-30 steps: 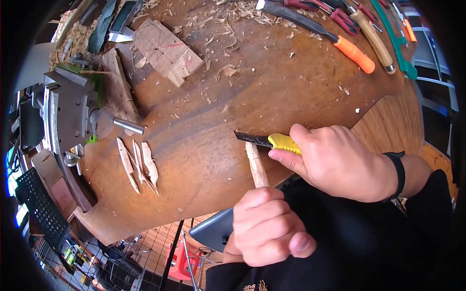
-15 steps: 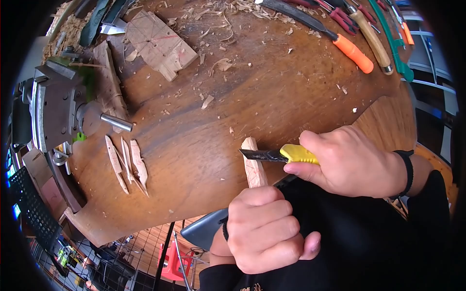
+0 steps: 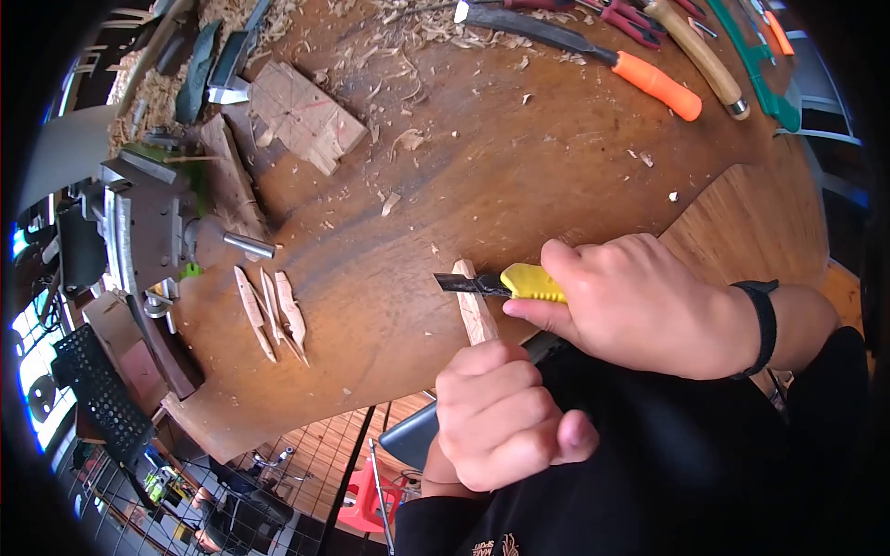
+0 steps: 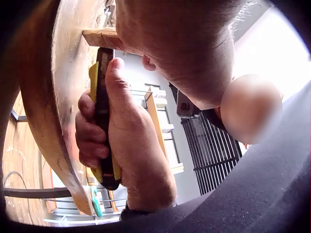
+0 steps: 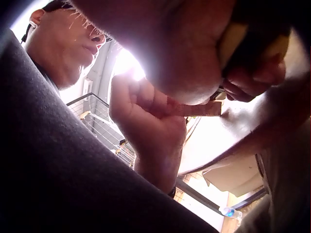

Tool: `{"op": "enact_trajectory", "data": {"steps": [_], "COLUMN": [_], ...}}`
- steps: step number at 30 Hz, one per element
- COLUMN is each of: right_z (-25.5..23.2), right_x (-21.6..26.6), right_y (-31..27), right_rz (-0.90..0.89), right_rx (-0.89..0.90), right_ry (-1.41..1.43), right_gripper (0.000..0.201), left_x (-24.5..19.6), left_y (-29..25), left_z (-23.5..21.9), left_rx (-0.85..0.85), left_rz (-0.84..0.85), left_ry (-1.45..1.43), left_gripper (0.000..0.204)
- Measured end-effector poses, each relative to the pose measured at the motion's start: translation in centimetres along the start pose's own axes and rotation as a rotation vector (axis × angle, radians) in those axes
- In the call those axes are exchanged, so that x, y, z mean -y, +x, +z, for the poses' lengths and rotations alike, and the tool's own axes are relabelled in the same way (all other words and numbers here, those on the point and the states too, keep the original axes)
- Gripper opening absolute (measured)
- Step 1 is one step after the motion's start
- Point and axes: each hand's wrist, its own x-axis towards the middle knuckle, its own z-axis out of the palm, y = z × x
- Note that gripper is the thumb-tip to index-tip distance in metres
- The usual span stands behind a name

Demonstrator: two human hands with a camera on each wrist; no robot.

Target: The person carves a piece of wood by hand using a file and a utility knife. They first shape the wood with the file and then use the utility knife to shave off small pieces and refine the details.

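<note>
My left hand (image 3: pixel 510 417) grips the lower part of a short wooden stick (image 3: pixel 476 315), its fingers wrapped round it. The stick's pale, whittled end points up and away over the bench. My right hand (image 3: pixel 640 306) holds a yellow utility knife (image 3: pixel 533 283) by the handle, thumb along the side. The dark blade lies across the stick a little below its tip and sticks out past its left side. From below, in the left wrist view, the fingers curl round the knife handle (image 4: pixel 111 167) close under the stick (image 4: pixel 99 38). The stick's lower end is hidden in the left fist.
Several carved wooden slivers (image 3: pixel 290 310) lie left on the workbench (image 3: pixel 389 343). A vise (image 3: pixel 148 222) stands at the left edge. Further back are a marked board (image 3: pixel 306 116), shavings, an orange-handled chisel (image 3: pixel 658 85) and a wooden-handled tool (image 3: pixel 700 56). The bench's near edge runs just beyond the left hand.
The knife blade went from the stick's tip down along it, then back up and left toward the tip. More of the stick's end showed midway. The left hand keeps its grip; the head view shifted slightly.
</note>
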Motion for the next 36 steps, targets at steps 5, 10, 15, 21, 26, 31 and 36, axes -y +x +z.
{"op": "enact_trajectory", "data": {"steps": [5, 10, 15, 21, 26, 31, 36], "right_z": [-1.0, -1.2, -0.6, -0.9, -2.0, -2.7, -2.6], "right_x": [0.0, 0.2, -0.3, -0.5, -0.7, -0.8, -0.7], "right_y": [-1.1, -1.2, 0.3, 0.4, -0.1, 0.5, 0.9], "right_rz": [0.040, 0.058, 0.091, 0.079, -0.044, -0.025, -0.016], "right_rx": [0.031, 0.067, 0.053, 0.095, 0.118, 0.184, 0.215], "right_ry": [0.037, -0.051, -0.056, -0.029, 0.037, 0.004, -0.007], "right_gripper": [0.054, 0.053, 0.052, 0.052, 0.052, 0.053, 0.053], "left_x": [-0.5, 0.1, 0.4, 0.7, 0.9, 0.7, 1.0], "left_y": [0.6, 0.6, 0.7, 0.7, 1.0, 1.8, 1.8], "left_z": [0.4, -0.3, -1.0, -1.3, -1.9, -1.5, -0.9], "left_rx": [-0.250, -0.188, 0.068, 0.026, 0.111, 0.218, 0.271], "left_rz": [-0.124, -0.115, 0.002, 0.002, 0.016, -0.016, 0.010], "left_ry": [0.084, 0.021, -0.065, -0.127, -0.192, -0.168, -0.142], "left_gripper": [0.043, 0.042, 0.027, 0.029, 0.033, 0.037, 0.040]}}
